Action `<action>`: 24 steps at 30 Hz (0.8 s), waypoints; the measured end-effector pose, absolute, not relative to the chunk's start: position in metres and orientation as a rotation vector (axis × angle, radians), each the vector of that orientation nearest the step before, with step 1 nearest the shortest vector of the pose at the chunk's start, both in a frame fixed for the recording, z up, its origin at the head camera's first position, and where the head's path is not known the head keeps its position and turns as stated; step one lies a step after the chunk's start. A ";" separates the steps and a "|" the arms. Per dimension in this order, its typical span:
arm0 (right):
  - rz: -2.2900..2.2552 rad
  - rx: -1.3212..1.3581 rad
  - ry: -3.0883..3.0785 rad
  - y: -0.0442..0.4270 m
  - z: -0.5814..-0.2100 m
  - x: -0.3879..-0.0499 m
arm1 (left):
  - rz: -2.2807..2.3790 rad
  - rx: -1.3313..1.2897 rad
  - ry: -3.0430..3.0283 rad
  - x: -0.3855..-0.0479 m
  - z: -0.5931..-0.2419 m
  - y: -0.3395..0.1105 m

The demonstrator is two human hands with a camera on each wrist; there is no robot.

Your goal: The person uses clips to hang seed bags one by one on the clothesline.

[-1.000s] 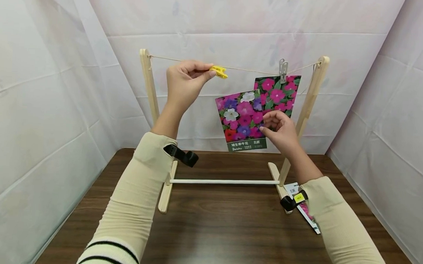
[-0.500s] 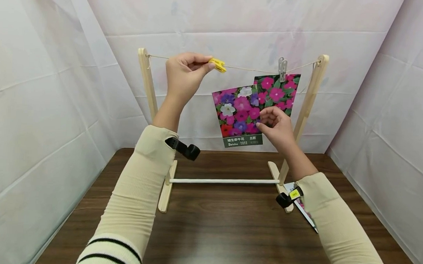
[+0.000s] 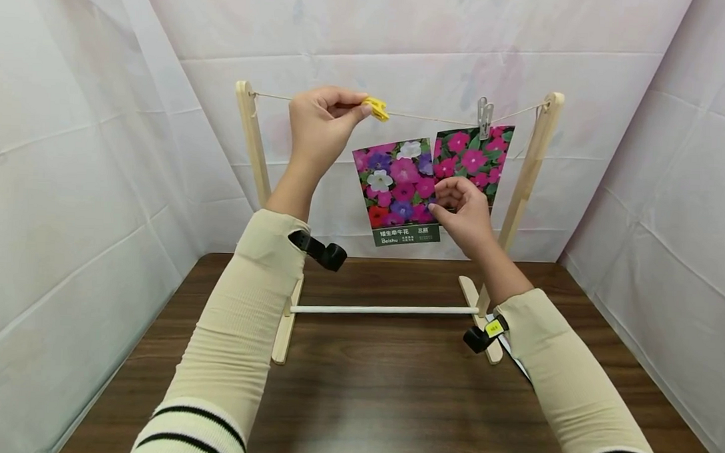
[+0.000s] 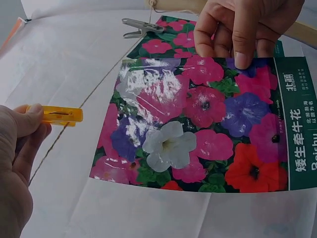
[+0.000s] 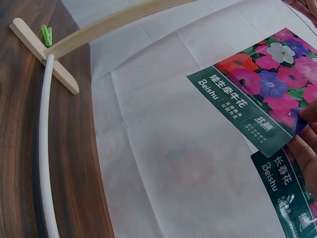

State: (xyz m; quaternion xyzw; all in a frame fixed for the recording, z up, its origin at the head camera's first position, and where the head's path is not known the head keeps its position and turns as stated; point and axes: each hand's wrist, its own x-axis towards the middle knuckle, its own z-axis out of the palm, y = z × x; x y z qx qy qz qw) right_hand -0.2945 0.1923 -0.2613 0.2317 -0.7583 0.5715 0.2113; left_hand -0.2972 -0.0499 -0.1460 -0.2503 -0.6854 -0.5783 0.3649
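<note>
A yellow clothespin [image 3: 376, 108] is pinched between the thumb and fingers of my left hand [image 3: 324, 124], close to the string [image 3: 423, 117]. By its right edge my right hand [image 3: 467, 217] pinches a seed packet [image 3: 394, 187] printed with pink, purple, white and red petunias. That packet is tilted, its top edge a little below the string. Behind the right hand, a second flower seed packet [image 3: 474, 154] hangs from the string by a grey clothespin [image 3: 485, 117]. In the left wrist view the yellow clothespin [image 4: 62, 115] appears side-on beside the string; whether it grips the string I cannot tell.
A wooden frame with two posts [image 3: 254, 143] holds the string, and a white rod [image 3: 383, 310] joins its feet. Partly under the right sleeve lies another packet [image 3: 519, 362] on the brown table [image 3: 380, 400]. A green clothespin [image 5: 46, 35] is near one foot.
My right hand has moved left with the petunia seed packet, which now covers less of the hanging packet and sits slightly higher. My left hand with the yellow clothespin has risen slightly.
</note>
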 end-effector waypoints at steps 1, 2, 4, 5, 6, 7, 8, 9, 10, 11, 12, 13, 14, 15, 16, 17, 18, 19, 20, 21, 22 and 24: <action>1.586 0.639 -2.102 0.192 -0.261 -0.295 | -1.471 -0.648 -1.771 -0.297 -0.146 -0.050; 1.585 0.631 -2.096 0.191 -0.261 -0.295 | -1.456 -0.653 -1.779 -0.297 -0.146 -0.050; 1.592 0.611 -2.083 0.190 -0.261 -0.295 | -1.426 -0.661 -1.795 -0.297 -0.147 -0.050; 1.596 0.599 -2.075 0.190 -0.261 -0.296 | -1.417 -0.662 -1.803 -0.297 -0.147 -0.050; 1.602 0.590 -2.067 0.189 -0.261 -0.296 | -1.410 -0.661 -1.810 -0.297 -0.147 -0.050; 1.604 0.581 -2.060 0.189 -0.261 -0.297 | -1.403 -0.661 -1.816 -0.297 -0.148 -0.050; 1.608 0.571 -2.053 0.188 -0.260 -0.297 | -1.398 -0.660 -1.820 -0.297 -0.148 -0.050; 1.613 0.562 -2.048 0.188 -0.260 -0.297 | -1.396 -0.660 -1.825 -0.298 -0.148 -0.050; 1.616 0.556 -2.042 0.188 -0.260 -0.298 | -1.394 -0.660 -1.828 -0.298 -0.148 -0.050; 1.619 0.552 -2.038 0.187 -0.259 -0.298 | -1.397 -0.652 -1.837 -0.299 -0.148 -0.050; 1.623 0.551 -2.033 0.186 -0.258 -0.298 | -1.400 -0.647 -1.842 -0.299 -0.148 -0.050; 1.625 0.552 -2.030 0.186 -0.257 -0.298 | -1.401 -0.642 -1.847 -0.299 -0.147 -0.050; 1.629 0.555 -2.026 0.185 -0.257 -0.299 | -1.406 -0.636 -1.853 -0.299 -0.147 -0.050; 1.630 0.560 -2.021 0.185 -0.256 -0.300 | -1.409 -0.631 -1.859 -0.299 -0.147 -0.050; 1.631 0.566 -2.016 0.184 -0.256 -0.300 | -1.414 -0.627 -1.863 -0.299 -0.147 -0.050; 1.631 0.570 -2.012 0.183 -0.255 -0.300 | -1.418 -0.624 -1.866 -0.298 -0.147 -0.050; 1.629 0.573 -2.007 0.183 -0.254 -0.300 | -1.410 -0.635 -1.859 -0.298 -0.147 -0.050; 1.628 0.576 -2.002 0.182 -0.253 -0.300 | -1.403 -0.645 -1.852 -0.298 -0.147 -0.050; 1.627 0.577 -1.996 0.181 -0.252 -0.300 | -1.402 -0.649 -1.850 -0.298 -0.148 -0.050; 1.630 0.577 -1.990 0.180 -0.252 -0.300 | -1.400 -0.653 -1.849 -0.298 -0.148 -0.050; 1.635 0.576 -1.985 0.179 -0.251 -0.299 | -1.398 -0.658 -1.846 -0.299 -0.148 -0.050; 1.644 0.572 -1.972 0.178 -0.250 -0.299 | -1.399 -0.665 -1.843 -0.299 -0.148 -0.049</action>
